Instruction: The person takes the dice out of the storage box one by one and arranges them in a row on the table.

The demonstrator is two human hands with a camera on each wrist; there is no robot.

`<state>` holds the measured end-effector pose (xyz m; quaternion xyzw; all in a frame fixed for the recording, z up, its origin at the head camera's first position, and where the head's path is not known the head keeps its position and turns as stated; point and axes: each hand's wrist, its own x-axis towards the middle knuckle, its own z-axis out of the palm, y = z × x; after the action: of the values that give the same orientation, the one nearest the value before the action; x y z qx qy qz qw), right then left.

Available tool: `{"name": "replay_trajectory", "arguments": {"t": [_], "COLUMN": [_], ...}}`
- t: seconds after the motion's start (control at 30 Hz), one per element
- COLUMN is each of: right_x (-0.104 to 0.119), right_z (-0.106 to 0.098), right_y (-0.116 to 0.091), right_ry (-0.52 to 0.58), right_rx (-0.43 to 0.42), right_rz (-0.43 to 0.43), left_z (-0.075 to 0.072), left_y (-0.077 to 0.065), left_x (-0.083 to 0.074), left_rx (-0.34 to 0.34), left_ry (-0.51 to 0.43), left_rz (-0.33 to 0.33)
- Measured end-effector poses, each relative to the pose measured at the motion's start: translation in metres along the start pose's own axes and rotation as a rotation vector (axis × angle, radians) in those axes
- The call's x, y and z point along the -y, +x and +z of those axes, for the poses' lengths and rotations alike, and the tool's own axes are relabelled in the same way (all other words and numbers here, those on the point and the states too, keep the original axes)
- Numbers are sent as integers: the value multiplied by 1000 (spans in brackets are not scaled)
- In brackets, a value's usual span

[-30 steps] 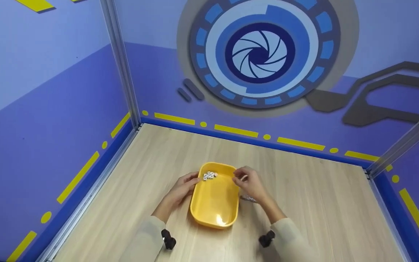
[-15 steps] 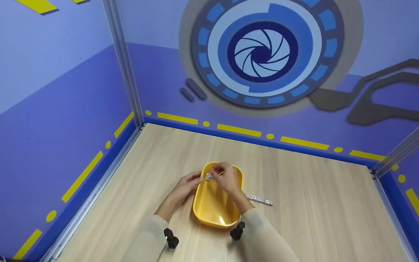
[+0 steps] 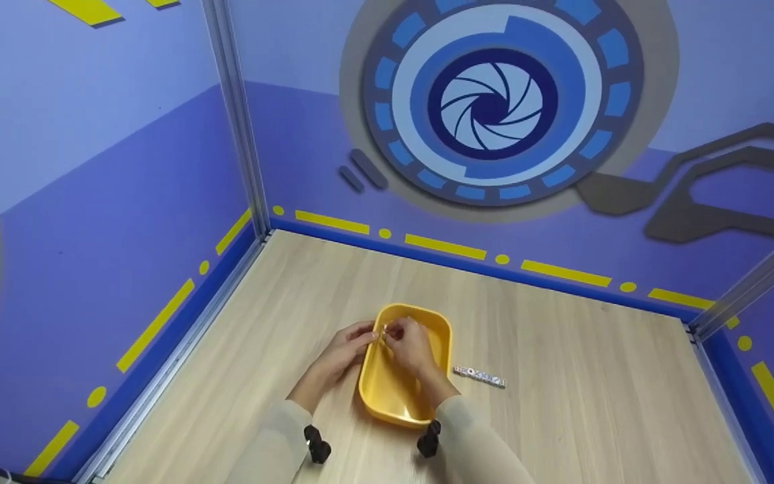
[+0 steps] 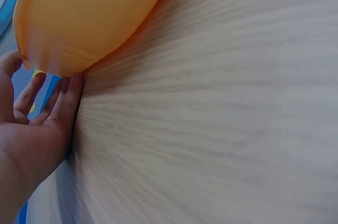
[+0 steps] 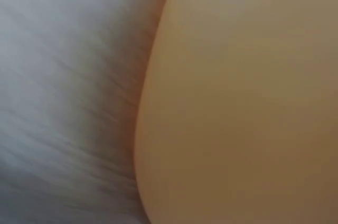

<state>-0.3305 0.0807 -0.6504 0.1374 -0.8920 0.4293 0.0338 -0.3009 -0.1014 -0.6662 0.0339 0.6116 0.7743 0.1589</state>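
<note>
A yellow tray (image 3: 394,393) lies on the table, also large in both wrist views. My left hand (image 3: 341,351) holds its left rim, thumb over the edge and fingers along the outer wall; the left wrist view shows that hand (image 4: 39,110) under the tray's side. Inside the tray, my right hand (image 3: 410,346) pinches at small white dice (image 3: 384,329) by the far left wall, mostly hidden behind its fingers. Right of the tray, a straight row of dice (image 3: 480,377) lies on the wood. The right wrist view catches only the tray wall (image 5: 232,102) and table, no fingers.
The wooden table (image 3: 575,390) meets a blue-purple printed wall (image 3: 293,148) at the back and another panel (image 3: 111,235) on the left. Metal posts (image 3: 232,114) stand at the corners. A black camera mount (image 3: 318,445) sits on each sleeve.
My right hand has gone from the tray's right rim leftward into the tray, down to the dice. Its forearm no longer covers the dice row. The left hand stays at the rim.
</note>
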Motion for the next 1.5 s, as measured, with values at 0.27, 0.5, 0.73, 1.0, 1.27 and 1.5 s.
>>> {"name": "replay_trajectory", "arguments": {"t": [0.27, 0.5, 0.73, 1.0, 1.27, 1.5], "right_x": [-1, -1, -1, 5, 15, -11], "right_z": [3, 3, 3, -4, -46, -105], "right_y": [-4, -4, -4, -8, -13, -29], "right_ry": [-116, -138, -151, -172, -56, -22], "right_rx": [40, 50, 78, 40, 49, 41], "right_rz": [-30, -56, -48, -41, -159, -171], "left_z": [0, 0, 0, 1, 1, 0], "left_y": [-2, -3, -3, 0, 0, -2], "left_x": [1, 2, 4, 3, 1, -1], "left_rx": [6, 18, 9, 6, -12, -7], "left_ry": [-12, -20, -25, -9, 37, 26], "left_rz": [12, 22, 13, 17, 23, 17]}}
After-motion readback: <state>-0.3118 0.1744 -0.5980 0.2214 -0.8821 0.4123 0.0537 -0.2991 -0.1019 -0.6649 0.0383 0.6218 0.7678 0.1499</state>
